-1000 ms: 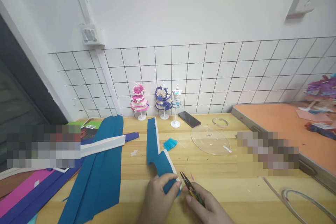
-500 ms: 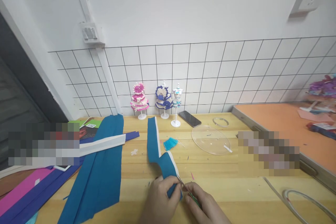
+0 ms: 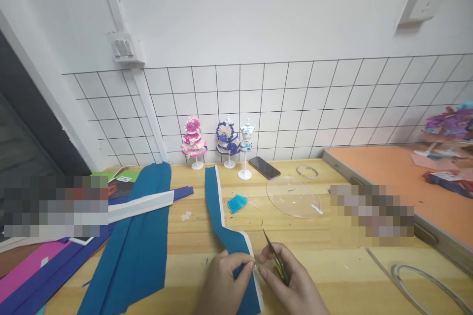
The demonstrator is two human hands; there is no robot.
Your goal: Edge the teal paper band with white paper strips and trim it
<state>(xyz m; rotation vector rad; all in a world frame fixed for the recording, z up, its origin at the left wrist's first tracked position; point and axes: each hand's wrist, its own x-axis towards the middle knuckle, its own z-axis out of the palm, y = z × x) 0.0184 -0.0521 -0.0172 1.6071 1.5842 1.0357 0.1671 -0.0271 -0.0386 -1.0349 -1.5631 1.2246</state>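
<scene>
A long teal strip with a white edge [image 3: 213,197] runs down the wooden table toward me. My left hand [image 3: 231,280] pinches its near part at the white edge, thumb against forefinger. Just right of that edge, my right hand [image 3: 286,275] is closed around a pair of slim pointed scissors [image 3: 275,256] with green on them, tip pointing up and left. The right thumb and forefinger almost meet beside the strip's edge; whether something tiny lies between them is too small to tell. Beyond the hands lies a small pleated light-blue piece [image 3: 237,203].
Three small dress stands [image 3: 227,142] line the back beside a phone [image 3: 264,167]. A clear round disc [image 3: 293,197] lies right of centre. Wide teal sheets [image 3: 136,246] and coloured strips cover the left; an orange board [image 3: 388,172] stands at right.
The scissors have swung away from the strip and now point more upward. More of the strip shows below my left hand. The view has shifted slightly.
</scene>
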